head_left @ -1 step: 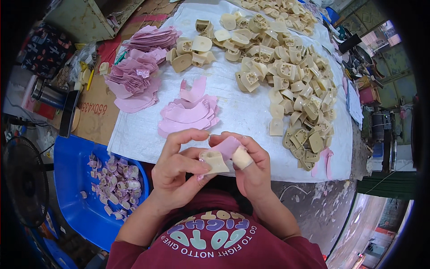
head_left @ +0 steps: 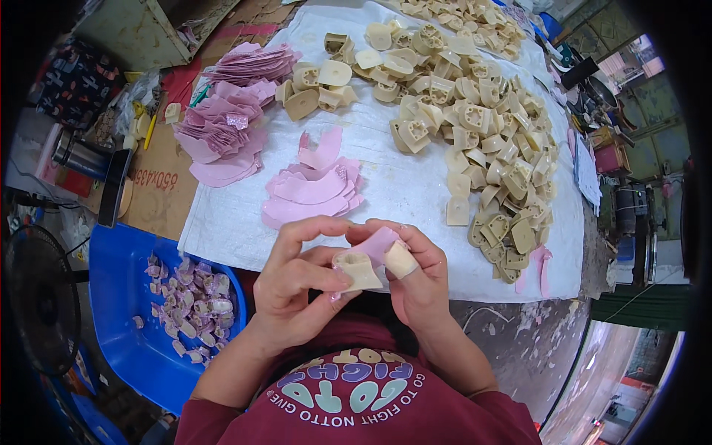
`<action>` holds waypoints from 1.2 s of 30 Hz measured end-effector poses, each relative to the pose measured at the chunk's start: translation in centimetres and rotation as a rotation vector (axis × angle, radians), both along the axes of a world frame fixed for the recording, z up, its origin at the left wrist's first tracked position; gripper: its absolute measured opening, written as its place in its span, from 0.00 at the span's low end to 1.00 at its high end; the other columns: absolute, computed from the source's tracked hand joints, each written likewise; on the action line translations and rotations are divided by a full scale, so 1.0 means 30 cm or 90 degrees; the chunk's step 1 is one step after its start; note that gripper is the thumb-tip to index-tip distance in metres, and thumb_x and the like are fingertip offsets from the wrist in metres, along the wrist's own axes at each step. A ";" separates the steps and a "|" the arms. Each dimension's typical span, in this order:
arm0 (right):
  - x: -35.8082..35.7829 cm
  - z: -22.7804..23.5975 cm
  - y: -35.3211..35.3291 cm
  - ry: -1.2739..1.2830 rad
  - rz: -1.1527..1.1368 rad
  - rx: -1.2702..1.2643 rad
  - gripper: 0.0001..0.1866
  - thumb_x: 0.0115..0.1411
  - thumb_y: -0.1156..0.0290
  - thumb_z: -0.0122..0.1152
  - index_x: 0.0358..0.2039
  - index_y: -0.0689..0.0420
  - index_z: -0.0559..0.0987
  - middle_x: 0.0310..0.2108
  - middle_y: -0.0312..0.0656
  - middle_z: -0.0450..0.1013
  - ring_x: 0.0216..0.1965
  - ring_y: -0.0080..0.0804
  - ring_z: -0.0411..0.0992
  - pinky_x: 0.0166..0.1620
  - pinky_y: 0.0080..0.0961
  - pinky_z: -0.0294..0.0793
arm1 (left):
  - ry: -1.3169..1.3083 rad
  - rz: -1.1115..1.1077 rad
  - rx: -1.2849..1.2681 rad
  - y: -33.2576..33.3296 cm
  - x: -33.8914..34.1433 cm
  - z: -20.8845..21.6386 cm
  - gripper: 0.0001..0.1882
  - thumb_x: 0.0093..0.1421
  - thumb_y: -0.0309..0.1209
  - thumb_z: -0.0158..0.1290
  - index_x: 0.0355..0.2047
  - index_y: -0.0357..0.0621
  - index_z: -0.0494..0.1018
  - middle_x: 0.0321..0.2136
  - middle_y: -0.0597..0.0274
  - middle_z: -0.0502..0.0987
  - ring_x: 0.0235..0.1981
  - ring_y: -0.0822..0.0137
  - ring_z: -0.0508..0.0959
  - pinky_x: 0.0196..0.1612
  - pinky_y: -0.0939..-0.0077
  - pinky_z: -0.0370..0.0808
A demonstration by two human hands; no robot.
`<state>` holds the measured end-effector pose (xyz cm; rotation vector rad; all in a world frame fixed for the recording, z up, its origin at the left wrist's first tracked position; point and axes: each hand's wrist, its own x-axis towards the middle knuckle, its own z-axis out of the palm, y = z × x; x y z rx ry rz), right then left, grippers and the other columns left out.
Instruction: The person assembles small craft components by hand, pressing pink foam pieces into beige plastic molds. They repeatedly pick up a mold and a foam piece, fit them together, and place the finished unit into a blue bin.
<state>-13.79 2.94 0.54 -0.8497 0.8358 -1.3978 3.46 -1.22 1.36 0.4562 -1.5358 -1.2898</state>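
My left hand [head_left: 300, 278] pinches a small beige plastic shoe heel [head_left: 361, 272] between thumb and fingers, in front of my body. A pink covering piece [head_left: 378, 245] runs from the heel to my right hand [head_left: 417, 274], whose thumb and fingers are closed on it. Beige tape [head_left: 401, 259] wraps the right thumb. Some glittery pink shows under the heel by the left thumb. Just beyond my hands, a fanned stack of pink pieces [head_left: 311, 194] lies on the white sheet [head_left: 386, 193].
Many loose beige heels [head_left: 482, 133] are heaped at the right and far side of the sheet. Taller pink stacks [head_left: 222, 133] lie at the left. A blue tub [head_left: 119, 311] at lower left holds pink-covered heels [head_left: 193, 304]. A black fan [head_left: 41, 297] stands at the left edge.
My left hand and the heel have shifted very slightly to the right, and the heel is turned a little. The right hand keeps its hold on the pink piece.
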 end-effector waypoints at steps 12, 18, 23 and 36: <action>-0.011 0.074 0.012 0.018 0.025 0.108 0.15 0.66 0.73 0.51 0.47 0.68 0.77 0.46 0.48 0.76 0.46 0.29 0.74 0.52 0.26 0.71 | -0.131 0.103 -0.180 0.008 -0.011 -0.009 0.19 0.51 0.11 0.57 0.39 0.43 0.69 0.47 0.46 0.65 0.39 0.60 0.79 0.38 0.72 0.79; -0.002 0.066 0.002 0.020 0.044 0.145 0.17 0.65 0.73 0.49 0.50 0.69 0.75 0.49 0.49 0.74 0.51 0.30 0.71 0.58 0.28 0.66 | -0.176 0.155 -0.149 0.016 -0.015 -0.015 0.17 0.48 0.10 0.57 0.36 0.40 0.71 0.45 0.47 0.67 0.37 0.61 0.79 0.34 0.73 0.78; 0.004 0.039 -0.007 -0.008 0.066 0.152 0.20 0.65 0.73 0.43 0.54 0.69 0.72 0.53 0.48 0.71 0.55 0.31 0.68 0.61 0.28 0.62 | -0.215 0.207 -0.120 0.009 -0.023 -0.031 0.13 0.48 0.11 0.56 0.33 0.36 0.72 0.41 0.50 0.69 0.32 0.61 0.79 0.32 0.73 0.76; 0.031 0.014 0.005 0.096 -0.008 0.031 0.18 0.62 0.77 0.56 0.52 0.68 0.73 0.54 0.49 0.70 0.54 0.30 0.69 0.58 0.28 0.66 | -0.203 0.219 -0.101 0.002 -0.029 -0.046 0.15 0.50 0.13 0.58 0.36 0.42 0.71 0.45 0.47 0.70 0.38 0.64 0.78 0.36 0.76 0.76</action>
